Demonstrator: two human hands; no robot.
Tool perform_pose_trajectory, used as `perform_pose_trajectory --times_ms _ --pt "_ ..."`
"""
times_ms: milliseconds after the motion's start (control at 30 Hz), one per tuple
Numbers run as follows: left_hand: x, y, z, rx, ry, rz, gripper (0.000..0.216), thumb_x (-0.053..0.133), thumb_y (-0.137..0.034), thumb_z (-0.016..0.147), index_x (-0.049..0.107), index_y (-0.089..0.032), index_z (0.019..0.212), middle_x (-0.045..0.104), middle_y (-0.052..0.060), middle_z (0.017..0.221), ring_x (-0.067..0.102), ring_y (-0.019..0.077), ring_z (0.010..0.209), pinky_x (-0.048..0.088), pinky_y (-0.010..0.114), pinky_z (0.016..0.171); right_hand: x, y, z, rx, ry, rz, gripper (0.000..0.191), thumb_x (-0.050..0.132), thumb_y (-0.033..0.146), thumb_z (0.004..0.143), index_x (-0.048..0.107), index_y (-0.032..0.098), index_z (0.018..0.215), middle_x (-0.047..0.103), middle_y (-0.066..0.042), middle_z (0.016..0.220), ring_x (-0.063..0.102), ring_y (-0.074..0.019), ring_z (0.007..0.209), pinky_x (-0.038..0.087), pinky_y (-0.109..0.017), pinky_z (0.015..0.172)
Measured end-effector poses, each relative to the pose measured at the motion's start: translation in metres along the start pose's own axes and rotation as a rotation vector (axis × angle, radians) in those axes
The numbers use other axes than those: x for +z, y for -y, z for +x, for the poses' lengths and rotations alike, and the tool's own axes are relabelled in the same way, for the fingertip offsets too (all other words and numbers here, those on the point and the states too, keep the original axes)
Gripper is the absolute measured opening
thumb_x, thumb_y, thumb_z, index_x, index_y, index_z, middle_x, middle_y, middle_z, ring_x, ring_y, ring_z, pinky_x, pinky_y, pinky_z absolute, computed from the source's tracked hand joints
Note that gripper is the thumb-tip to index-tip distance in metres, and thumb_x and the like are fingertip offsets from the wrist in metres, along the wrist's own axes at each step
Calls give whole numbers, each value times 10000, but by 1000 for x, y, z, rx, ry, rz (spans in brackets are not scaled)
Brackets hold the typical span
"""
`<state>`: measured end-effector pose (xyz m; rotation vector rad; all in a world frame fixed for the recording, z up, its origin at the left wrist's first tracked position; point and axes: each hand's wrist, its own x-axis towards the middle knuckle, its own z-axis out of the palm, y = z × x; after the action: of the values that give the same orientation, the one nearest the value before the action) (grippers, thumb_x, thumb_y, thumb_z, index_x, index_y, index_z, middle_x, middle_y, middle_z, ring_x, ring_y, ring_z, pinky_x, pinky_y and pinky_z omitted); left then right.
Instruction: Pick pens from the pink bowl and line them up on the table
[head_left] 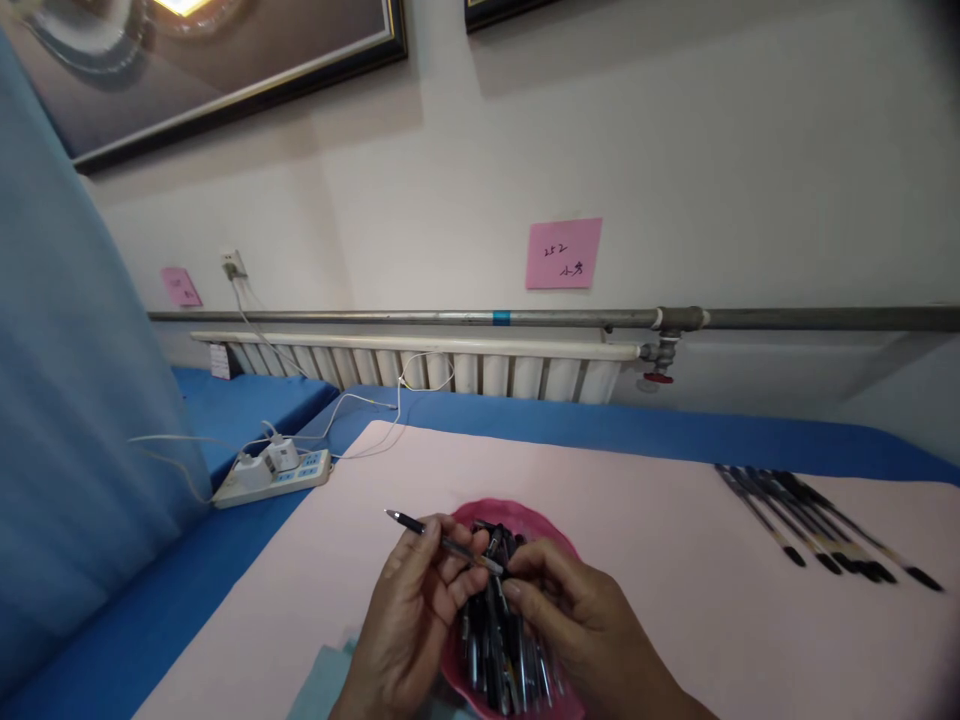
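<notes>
Item: pen (442, 541), slim and dark, tip pointing to the upper left of the frame — held low at centre between both hands, just above a pink bowl (559, 540) heaped with similar pens.

Grip: left hand (411, 620) has its fingers closed round the middle of the barrel; right hand (581, 625) pinches the rear end between thumb and fingertips. Both hold firmly; neither is open.

Step, as judged: one pen lifted from the bowl and being handled or fitted together. Any further move would call for a steady two-handed hold along the barrel's axis.

Related stock: row of pens (817, 525) laid side by side at the right, well apart from the bowl.

Surface: pale pink sheet (660, 600) over a blue cover (187, 590).

Room: power strip (274, 477) with chargers at left; radiator (420, 368) and pipe (787, 319) along the white wall; pink note (563, 253) above — picture frame (247, 95) at upper left.
</notes>
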<state>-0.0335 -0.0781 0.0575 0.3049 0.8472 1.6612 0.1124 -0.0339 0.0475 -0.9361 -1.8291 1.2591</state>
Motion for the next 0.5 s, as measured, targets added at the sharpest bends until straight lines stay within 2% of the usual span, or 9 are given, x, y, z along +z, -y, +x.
perform_pose_trajectory --times_ms 300,367,500 --pt "1 5 0 48 28 32 104 593 -223 807 598 -119 810 645 74 798 641 168 783 548 266 647 -3 1 -5 -153 -41 -170 66 539 259 798 588 229 765 629 13 716 578 -149 646 451 -271 615" --pt "0 7 1 48 22 14 96 599 -212 801 601 -116 804 642 71 796 640 166 782 546 262 643 -1 1 -5 -80 -45 -75 73 558 278 784 584 225 741 616 17 682 569 -140 606 452 -264 583" --pt "0 6 1 46 22 12 91 602 -201 796 606 -110 802 644 75 776 638 156 724 545 262 621 3 1 -2 231 41 302 172 542 365 787 529 210 714 564 40 578 504 -96 425 422 -228 442"
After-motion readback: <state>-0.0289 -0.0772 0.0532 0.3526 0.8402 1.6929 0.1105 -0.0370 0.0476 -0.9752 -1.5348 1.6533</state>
